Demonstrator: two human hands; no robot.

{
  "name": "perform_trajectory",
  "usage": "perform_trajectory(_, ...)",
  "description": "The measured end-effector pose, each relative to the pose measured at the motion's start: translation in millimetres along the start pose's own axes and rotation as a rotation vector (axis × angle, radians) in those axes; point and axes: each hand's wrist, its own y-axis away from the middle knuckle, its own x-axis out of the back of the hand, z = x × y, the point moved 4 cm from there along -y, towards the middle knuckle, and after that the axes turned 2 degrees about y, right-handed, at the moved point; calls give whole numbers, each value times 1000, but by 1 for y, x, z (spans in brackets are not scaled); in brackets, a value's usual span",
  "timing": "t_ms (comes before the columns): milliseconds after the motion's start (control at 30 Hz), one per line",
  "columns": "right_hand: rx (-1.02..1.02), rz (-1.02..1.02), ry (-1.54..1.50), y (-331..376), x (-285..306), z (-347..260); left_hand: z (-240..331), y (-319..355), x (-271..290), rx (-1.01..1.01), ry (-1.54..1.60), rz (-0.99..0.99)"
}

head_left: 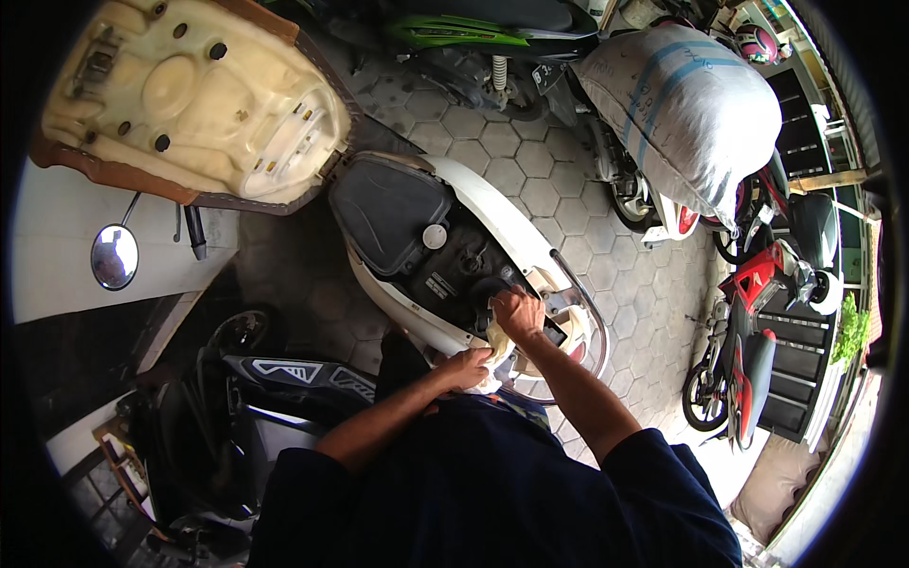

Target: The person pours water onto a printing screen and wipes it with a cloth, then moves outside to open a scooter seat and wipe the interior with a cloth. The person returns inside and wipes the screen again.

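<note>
Head: both grips (467, 368) (518, 315) closed on pale cloth (498, 341)

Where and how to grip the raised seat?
The raised seat is probably best held by its brown rim, away from the hinge end, approaching from the camera side: it stands tipped open, pale underside facing the camera, with the rim exposed.

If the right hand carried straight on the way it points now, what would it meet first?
Probably the black panel in the white scooter's open body: the right hand points forward and left toward it. Depth is unclear, so it might pass slightly above.
</note>
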Motion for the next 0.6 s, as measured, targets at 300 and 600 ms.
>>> perform_trajectory(300,-218,-559,-45,0,-41,16,-27,4,-12,-59,181,74)
perform_trajectory(600,-139,-466,-27,4,-3,17,-20,1,-9,14,54,23)
